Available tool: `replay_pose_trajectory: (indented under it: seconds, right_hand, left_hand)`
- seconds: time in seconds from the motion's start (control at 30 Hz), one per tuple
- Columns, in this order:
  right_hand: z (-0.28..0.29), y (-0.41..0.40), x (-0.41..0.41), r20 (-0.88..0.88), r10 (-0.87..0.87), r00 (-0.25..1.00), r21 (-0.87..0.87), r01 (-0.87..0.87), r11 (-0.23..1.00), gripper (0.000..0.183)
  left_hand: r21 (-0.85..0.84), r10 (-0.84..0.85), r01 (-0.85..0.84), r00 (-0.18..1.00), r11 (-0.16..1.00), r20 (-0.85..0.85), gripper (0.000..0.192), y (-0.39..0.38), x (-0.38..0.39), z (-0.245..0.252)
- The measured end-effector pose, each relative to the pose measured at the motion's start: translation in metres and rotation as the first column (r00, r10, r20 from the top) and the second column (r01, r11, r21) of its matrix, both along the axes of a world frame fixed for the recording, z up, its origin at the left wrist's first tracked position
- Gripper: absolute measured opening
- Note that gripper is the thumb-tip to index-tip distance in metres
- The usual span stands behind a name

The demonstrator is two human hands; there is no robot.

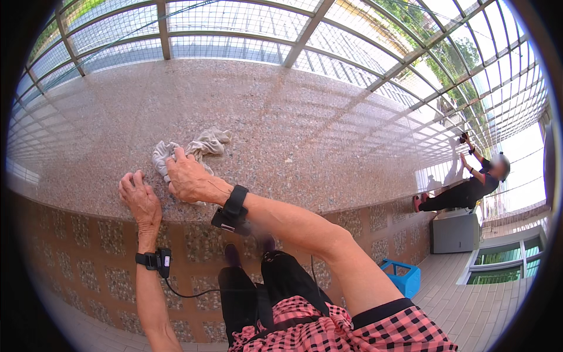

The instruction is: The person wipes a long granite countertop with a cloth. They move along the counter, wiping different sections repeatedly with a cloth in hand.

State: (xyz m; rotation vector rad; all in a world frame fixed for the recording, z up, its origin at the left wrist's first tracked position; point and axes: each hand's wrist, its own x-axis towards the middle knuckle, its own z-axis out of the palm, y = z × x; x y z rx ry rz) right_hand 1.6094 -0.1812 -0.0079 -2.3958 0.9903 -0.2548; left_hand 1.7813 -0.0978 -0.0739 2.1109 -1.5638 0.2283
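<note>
A crumpled pale grey cloth (210, 141) lies on a speckled pinkish granite ledge (281, 119). My right hand (190, 177) is on the left part of the cloth, gripping it against the stone. Part of the cloth under the palm is hidden. Just to the left, my left hand (140, 199) rests on the granite by the front edge, holding nothing, with its fingers bent and a little apart. Each wrist wears a black strap with a small device.
Metal bars and mesh (228, 26) line the ledge's far side. At right, another person (477, 185) reaches towards the ledge and bars. Behind me are a blue plastic stool (403, 278) and a grey appliance (455, 233). The floor has pebble-set tiles (112, 281).
</note>
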Motion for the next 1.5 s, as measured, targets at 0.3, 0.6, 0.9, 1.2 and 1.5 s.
replay_pose_trajectory:
  seconds: [0.3, 0.6, 0.9, 1.2, 1.5]
  right_hand:
    - [0.001, 0.049, -0.115, -0.011, -0.062, 0.998, -0.018, 0.062, 0.998, 0.052]
    - [0.044, 0.042, -0.370, -0.296, -0.525, 0.798, -0.104, 0.519, 0.848, 0.049]
    - [-0.004, 0.132, -0.568, -0.279, -0.817, 0.505, -0.413, 0.705, 0.577, 0.048]
    - [0.006, 0.133, -0.310, -0.260, -0.678, 0.688, -0.371, 0.577, 0.727, 0.059]
    - [-0.002, 0.116, -0.018, -0.158, -0.299, 0.941, -0.364, 0.226, 0.904, 0.056]
  left_hand:
    - [-0.033, -0.001, 0.002, 0.999, 0.999, 0.050, 0.031, 0.001, 0.005, -0.001]
    - [-0.033, -0.036, 0.039, 0.996, 0.999, 0.081, 0.029, -0.001, 0.009, 0.001]
    - [0.018, 0.009, -0.011, 0.997, 1.000, 0.077, 0.025, -0.003, -0.005, 0.006]
    - [-0.117, -0.176, 0.166, 0.981, 0.979, -0.079, 0.025, 0.001, -0.004, 0.010]
    - [-0.305, -0.410, 0.304, 0.826, 0.902, -0.388, 0.029, 0.002, -0.005, 0.032]
